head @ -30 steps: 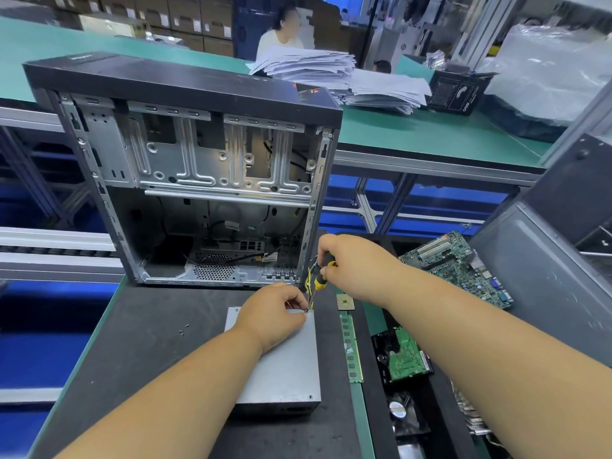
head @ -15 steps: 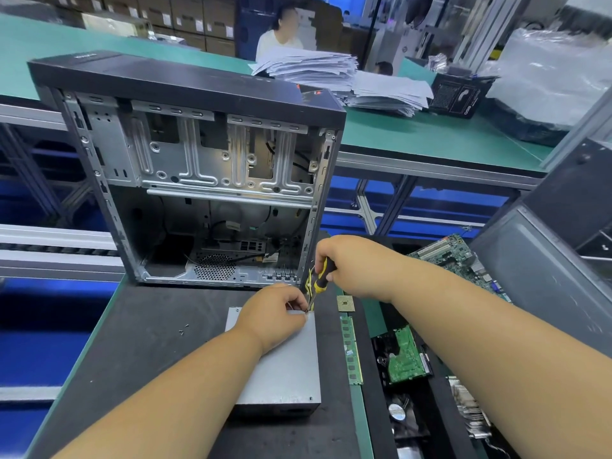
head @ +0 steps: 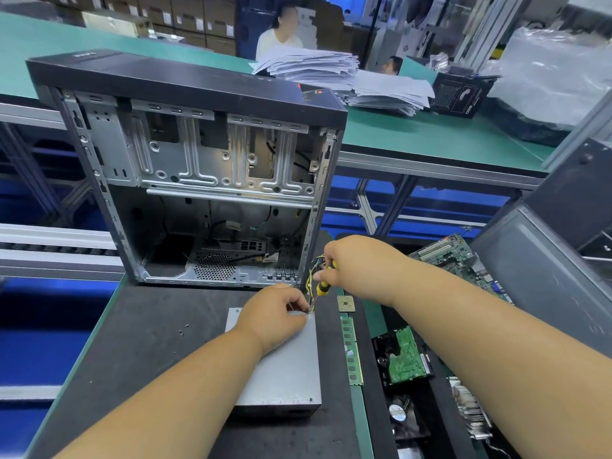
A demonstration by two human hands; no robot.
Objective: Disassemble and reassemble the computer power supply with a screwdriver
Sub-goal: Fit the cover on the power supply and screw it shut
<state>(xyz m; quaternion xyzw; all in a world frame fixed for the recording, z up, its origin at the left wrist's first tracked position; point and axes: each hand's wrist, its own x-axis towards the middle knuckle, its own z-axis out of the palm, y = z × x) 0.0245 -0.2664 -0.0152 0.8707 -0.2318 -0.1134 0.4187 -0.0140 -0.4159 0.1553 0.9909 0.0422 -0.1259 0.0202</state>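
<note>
One camera only, on my head, wide-angle, aimed forward and down over my forearms. Close on my left hand [head: 276, 313] and right hand [head: 359, 265] at the near bench [head: 139, 339]; open computer case [head: 198, 180] just behind them. Upper frame takes in the far green bench [head: 430, 137].

We see two bare forearms, no sleeves, watch or gloves; the left hand [head: 275, 314] and right hand [head: 356, 266] are bare, with short, unpainted nails and no rings.
</note>
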